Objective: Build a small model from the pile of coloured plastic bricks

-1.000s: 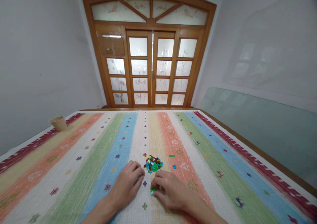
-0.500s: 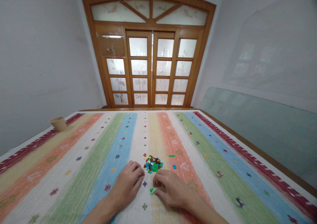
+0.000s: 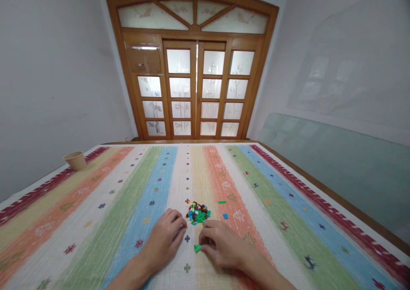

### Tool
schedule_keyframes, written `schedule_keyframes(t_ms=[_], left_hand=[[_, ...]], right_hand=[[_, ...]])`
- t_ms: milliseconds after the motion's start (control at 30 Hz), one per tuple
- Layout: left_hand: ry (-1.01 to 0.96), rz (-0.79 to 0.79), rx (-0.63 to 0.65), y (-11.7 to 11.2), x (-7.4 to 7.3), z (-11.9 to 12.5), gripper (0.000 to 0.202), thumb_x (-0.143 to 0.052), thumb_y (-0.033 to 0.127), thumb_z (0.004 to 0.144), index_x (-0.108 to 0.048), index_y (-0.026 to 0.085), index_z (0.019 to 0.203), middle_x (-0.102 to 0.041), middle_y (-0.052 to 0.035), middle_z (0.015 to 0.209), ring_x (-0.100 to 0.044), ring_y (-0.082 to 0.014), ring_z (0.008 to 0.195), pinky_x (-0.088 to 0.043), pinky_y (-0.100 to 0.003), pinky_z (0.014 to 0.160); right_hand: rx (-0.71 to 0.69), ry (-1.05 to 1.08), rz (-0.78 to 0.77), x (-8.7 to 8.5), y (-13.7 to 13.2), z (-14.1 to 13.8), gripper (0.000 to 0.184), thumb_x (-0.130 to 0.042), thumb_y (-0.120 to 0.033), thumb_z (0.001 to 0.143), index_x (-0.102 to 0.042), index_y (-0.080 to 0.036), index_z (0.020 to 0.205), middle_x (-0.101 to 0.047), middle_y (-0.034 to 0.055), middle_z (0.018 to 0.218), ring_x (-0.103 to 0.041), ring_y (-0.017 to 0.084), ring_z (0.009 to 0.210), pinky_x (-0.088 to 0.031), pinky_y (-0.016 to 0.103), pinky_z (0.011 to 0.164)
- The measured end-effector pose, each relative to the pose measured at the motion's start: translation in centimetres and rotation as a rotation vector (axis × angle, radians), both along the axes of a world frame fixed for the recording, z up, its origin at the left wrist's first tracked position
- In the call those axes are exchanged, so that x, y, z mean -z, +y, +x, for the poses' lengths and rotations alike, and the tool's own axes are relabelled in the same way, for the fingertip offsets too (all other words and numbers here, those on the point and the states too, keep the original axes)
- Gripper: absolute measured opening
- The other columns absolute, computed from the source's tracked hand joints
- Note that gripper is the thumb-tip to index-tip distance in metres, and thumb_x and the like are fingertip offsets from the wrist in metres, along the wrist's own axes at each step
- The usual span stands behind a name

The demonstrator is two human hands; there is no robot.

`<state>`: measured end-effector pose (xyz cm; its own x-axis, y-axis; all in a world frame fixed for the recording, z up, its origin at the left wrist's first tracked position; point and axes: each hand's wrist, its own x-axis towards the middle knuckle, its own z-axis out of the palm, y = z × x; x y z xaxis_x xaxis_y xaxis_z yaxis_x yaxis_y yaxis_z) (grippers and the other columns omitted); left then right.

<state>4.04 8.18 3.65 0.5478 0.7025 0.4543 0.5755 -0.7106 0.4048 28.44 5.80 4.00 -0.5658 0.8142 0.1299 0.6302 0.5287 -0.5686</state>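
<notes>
Small toy building bricks (image 3: 198,213) in green, brown, blue, white and other colours lie in a loose heap beyond my hands. My right hand (image 3: 221,243) is closed, its thumb and fingers pinching a small green brick piece (image 3: 197,248) low over the cloth, on the near side of the heap. The fingers hide part of that piece. Left of the heap, my left hand (image 3: 163,236) rests on the cloth, fingers loosely curled with a gap to the thumb; nothing shows in it. Right of the heap lie a long green brick (image 3: 222,202) and a blue brick (image 3: 225,216), apart from each other.
A striped cloth (image 3: 128,221) covers the table. Toward the far left edge stands a tan paper cup (image 3: 75,161). Behind the table is a wooden door (image 3: 197,89) with glass panes. A pale green panel (image 3: 320,153) leans along the right wall.
The green piece has turned slightly in my right fingers, which have shifted a little. My left hand, the heap and the two separate bricks look unmoved.
</notes>
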Motion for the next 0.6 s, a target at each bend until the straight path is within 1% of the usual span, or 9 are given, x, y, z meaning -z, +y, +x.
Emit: schedule_keyframes(t_ms=[133,300,367,433,600], left_hand=[[-0.005,-0.001,-0.005,-0.1,0.0,0.0,0.014,-0.055,0.014,0.098,-0.065,0.022,0.094,-0.067,-0.0055,0.098,-0.063,-0.0237,0.094,-0.053,-0.037,0.084],[0.006,-0.025,-0.006,-0.2,-0.1,-0.1,0.014,-0.055,0.014,0.098,-0.065,0.022,0.094,-0.067,-0.0061,0.098,-0.063,-0.0245,0.095,-0.053,-0.038,0.084],[0.007,-0.027,-0.005,-0.1,-0.1,-0.1,0.013,-0.055,0.015,0.099,-0.065,0.022,0.094,-0.067,-0.0062,0.099,-0.063,-0.0245,0.095,-0.053,-0.038,0.084],[0.005,-0.025,-0.004,0.0,0.0,-0.1,0.013,-0.055,0.015,0.099,-0.065,0.022,0.093,-0.067,-0.0060,0.099,-0.063,-0.0243,0.094,-0.053,-0.038,0.084],[0.004,-0.014,-0.003,0.1,0.1,-0.1,0.012,-0.057,0.014,0.098,-0.064,0.023,0.093,-0.067,-0.0051,0.098,-0.063,-0.0243,0.095,-0.053,-0.037,0.084]], right_hand=[[0.016,0.007,0.006,-0.3,0.1,0.2,0.011,-0.073,-0.015,0.082,-0.075,-0.019,0.092,-0.071,0.0042,0.094,-0.063,0.017,0.087,-0.045,0.027,0.081],[0.053,0.020,0.016,-1.7,0.2,0.4,0.006,-0.074,-0.015,0.085,-0.074,-0.019,0.089,-0.071,0.0038,0.091,-0.062,0.017,0.085,-0.044,0.027,0.079],[0.059,0.031,0.021,-2.1,0.4,0.6,0.007,-0.074,-0.013,0.085,-0.074,-0.019,0.089,-0.071,0.0037,0.091,-0.062,0.017,0.085,-0.043,0.027,0.079],[0.075,0.041,0.036,-2.2,0.6,0.8,0.008,-0.073,-0.012,0.085,-0.074,-0.018,0.089,-0.071,0.0034,0.090,-0.062,0.016,0.083,-0.043,0.027,0.077],[0.118,0.049,0.080,-2.0,1.2,1.6,0.007,-0.071,-0.014,0.087,-0.074,-0.018,0.091,-0.070,0.0026,0.084,-0.059,0.015,0.078,-0.041,0.026,0.074]])
